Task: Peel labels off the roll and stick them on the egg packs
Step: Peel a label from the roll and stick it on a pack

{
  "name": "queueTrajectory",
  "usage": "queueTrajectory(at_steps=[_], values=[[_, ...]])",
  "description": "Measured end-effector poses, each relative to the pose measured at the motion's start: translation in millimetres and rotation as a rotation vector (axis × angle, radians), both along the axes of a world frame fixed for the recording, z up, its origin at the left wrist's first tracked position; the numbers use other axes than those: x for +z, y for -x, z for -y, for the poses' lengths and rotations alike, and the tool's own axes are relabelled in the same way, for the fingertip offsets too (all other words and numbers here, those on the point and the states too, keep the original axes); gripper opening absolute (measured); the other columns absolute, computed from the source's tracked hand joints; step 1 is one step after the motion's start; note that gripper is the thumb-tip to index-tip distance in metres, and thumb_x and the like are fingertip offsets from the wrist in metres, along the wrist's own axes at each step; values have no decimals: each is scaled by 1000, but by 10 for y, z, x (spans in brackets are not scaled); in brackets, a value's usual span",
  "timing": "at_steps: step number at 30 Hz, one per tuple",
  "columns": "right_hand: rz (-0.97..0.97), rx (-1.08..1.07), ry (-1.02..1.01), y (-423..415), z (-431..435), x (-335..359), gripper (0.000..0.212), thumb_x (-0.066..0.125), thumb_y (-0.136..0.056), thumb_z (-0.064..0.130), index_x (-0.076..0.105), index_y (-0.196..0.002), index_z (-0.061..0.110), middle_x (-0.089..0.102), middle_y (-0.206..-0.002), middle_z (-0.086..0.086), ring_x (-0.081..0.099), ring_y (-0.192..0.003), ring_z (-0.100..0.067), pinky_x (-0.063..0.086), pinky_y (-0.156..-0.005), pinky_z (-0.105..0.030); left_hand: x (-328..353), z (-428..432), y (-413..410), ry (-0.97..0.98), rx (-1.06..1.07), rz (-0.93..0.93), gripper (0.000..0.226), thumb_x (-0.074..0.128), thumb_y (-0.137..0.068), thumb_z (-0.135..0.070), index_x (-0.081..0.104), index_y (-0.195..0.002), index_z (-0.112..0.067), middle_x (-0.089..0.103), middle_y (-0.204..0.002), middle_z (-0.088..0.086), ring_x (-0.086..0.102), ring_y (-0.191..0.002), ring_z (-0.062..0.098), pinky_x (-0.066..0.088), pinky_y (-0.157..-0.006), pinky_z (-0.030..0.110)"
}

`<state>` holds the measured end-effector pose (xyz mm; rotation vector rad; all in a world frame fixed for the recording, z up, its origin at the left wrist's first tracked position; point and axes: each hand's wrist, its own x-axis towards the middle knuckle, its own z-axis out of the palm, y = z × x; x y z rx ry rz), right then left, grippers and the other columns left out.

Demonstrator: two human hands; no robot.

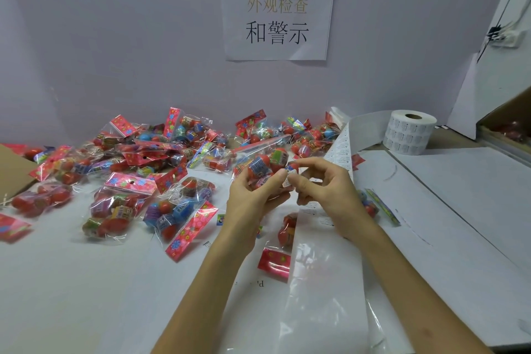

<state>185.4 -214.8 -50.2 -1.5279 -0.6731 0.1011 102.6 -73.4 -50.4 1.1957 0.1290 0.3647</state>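
My left hand grips a clear egg pack with red and blue eggs, lifted above the table. My right hand pinches a small white label against that pack's side. The label roll stands at the back right, and its strip runs down to the glossy backing paper under my right forearm. Many more egg packs with pink flowered headers lie piled across the left and back of the table.
A paper sign hangs on the wall ahead. A cardboard box sits at the far left edge, another box at the far right. One egg pack lies right of my right hand. White paper covers the table's right part.
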Motion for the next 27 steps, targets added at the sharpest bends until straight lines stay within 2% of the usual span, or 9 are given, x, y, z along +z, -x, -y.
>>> queueTrajectory(at_steps=[3, 6, 9, 13, 17, 20, 23, 27], values=[[-3, 42, -17, -4, -11, -17, 32, 78, -79, 33, 71, -109, 26, 68, -73, -3, 70, -62, -27, 62, -64, -36, -7, -9, 1, 13, 30, -1, 39, 80, -83, -20, 68, -120, -12, 78, -104, 12, 76, -95, 28, 61, -76, 28], [-30, 77, -45, -7, -10, -10, 31, 77, -81, 27, 70, -110, 20, 69, -74, -4, 70, -61, -26, 62, -65, -34, -18, -21, -8, 15, 54, 0, 31, 75, -89, -13, 69, -118, -8, 78, -101, 14, 76, -93, 29, 61, -74, 28], [-33, 88, -46, -15, 0, -6, 22, 73, -90, 15, 70, -111, 18, 69, -74, -3, 70, -62, -25, 62, -67, -35, -23, -13, -17, 8, 63, 5, 30, 73, -91, -11, 68, -120, -7, 77, -101, 15, 76, -93, 31, 62, -76, 29], [-47, 96, -45, -8, -6, -13, 20, 65, -96, 6, 70, -111, 19, 67, -78, -9, 68, -62, -23, 60, -64, -30, -30, 7, -35, -75, 134, 6, 31, 73, -92, -12, 66, -122, -8, 77, -104, 13, 77, -91, 26, 62, -75, 28], [-11, 39, 1, -13, -27, -32, 16, 70, -95, 17, 69, -109, 24, 66, -76, -12, 66, -61, -23, 59, -61, -34, -38, 44, -63, -218, 216, 27, 29, 72, -94, -14, 62, -122, -14, 75, -105, 4, 77, -88, 17, 61, -70, 23], [18, 1, 46, -6, -30, -31, 24, 76, -86, 33, 67, -106, 22, 68, -73, -7, 67, -60, -25, 62, -62, -40, -52, 68, -67, -322, 242, 34, 31, 71, -95, -16, 62, -125, -13, 75, -107, 4, 76, -91, 18, 64, -76, 32], [0, 25, 30, -12, -18, -18, 33, 74, -80, 39, 67, -105, 19, 70, -76, -4, 66, -60, -25, 61, -63, -40, -67, 65, -66, -311, 224, 36, 28, 70, -96, -18, 63, -123, -16, 75, -108, 4, 76, -92, 19, 64, -79, 34], [-13, 68, 1, -27, 5, -12, 26, 73, -82, 36, 69, -102, 20, 69, -79, -5, 64, -59, -21, 60, -66, -41, -60, 61, -60, -278, 197, 47, 18, 68, -97, -18, 65, -112, -26, 77, -102, 0, 77, -89, 17, 61, -71, 23]])
